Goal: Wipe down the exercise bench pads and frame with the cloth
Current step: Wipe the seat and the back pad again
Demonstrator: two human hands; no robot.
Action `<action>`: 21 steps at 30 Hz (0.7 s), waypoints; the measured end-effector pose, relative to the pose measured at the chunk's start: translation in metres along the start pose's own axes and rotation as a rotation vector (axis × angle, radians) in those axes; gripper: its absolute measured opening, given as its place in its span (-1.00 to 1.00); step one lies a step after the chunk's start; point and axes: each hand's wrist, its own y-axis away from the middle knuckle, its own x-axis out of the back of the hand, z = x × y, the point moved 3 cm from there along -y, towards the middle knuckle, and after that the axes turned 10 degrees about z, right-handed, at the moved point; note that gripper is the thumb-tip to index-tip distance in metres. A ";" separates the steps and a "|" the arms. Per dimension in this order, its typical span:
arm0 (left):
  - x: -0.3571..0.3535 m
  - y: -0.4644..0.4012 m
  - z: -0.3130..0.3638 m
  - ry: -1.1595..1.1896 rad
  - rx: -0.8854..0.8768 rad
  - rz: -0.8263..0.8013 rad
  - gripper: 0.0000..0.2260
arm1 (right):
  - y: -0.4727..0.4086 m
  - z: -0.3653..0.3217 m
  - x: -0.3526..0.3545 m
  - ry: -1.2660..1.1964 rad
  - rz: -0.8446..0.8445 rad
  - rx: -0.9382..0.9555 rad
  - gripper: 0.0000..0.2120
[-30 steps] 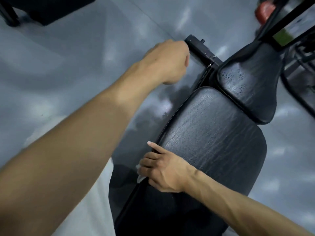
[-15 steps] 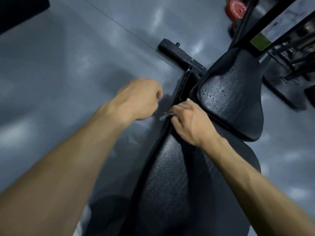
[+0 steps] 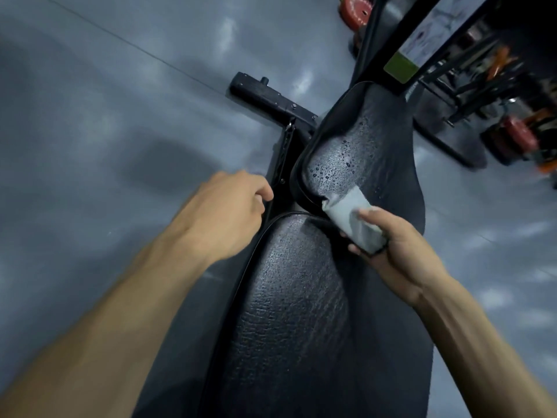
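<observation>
A black exercise bench runs up the middle of the head view. Its long back pad [image 3: 289, 312] is nearest me; the smaller seat pad [image 3: 370, 152], dotted with water drops, lies beyond it. My right hand [image 3: 394, 251] grips a folded pale grey cloth [image 3: 349, 218] at the near edge of the seat pad, over the gap between the pads. My left hand [image 3: 229, 206] is a loose fist beside the left edge of the bench, close to the black frame [image 3: 283, 164]. A black foot bar [image 3: 265, 95] of the frame lies on the floor beyond.
Grey glossy floor [image 3: 105, 131] spreads to the left and right of the bench. Black rack uprights [image 3: 391, 34] stand behind the seat pad. Red weight plates [image 3: 354, 10] and orange-and-black equipment [image 3: 518, 137] sit at the top right.
My right hand moved from the left side of the bench at the pad gap to the seat pad's near edge, and the cloth now shows fully. My left hand drew back toward me.
</observation>
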 end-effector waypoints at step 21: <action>-0.046 -0.015 0.023 -0.039 -0.040 0.039 -0.72 | -0.033 -0.007 -0.044 1.268 0.075 1.373 -0.87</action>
